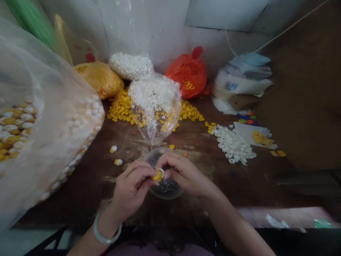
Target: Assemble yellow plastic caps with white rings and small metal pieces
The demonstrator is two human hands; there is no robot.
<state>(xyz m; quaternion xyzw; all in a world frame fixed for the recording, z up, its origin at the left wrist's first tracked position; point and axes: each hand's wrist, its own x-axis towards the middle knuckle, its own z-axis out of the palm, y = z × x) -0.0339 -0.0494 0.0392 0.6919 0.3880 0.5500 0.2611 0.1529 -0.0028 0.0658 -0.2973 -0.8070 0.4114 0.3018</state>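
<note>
My left hand [132,186] pinches a small yellow plastic piece [157,177] between thumb and fingertips. Against its upper side sits a white round piece [162,171], with the fingers of my right hand [181,168] closed on its edge. Both hands are over a translucent bowl [173,195] of small dark shiny bits, too small to name, and they hide part of it. Left of the bowl lie two joined yellow-and-white pieces [118,162]. A loose yellow piece [171,147] is by the bowl's far rim.
A large clear bag [61,120] of yellow-and-white pieces fills the left. Behind the bowl are an open bag of white pieces [155,95], a yellow pile [119,107], a red bag [188,73] and a yellow bag [101,78]. White discs [234,144] lie at right.
</note>
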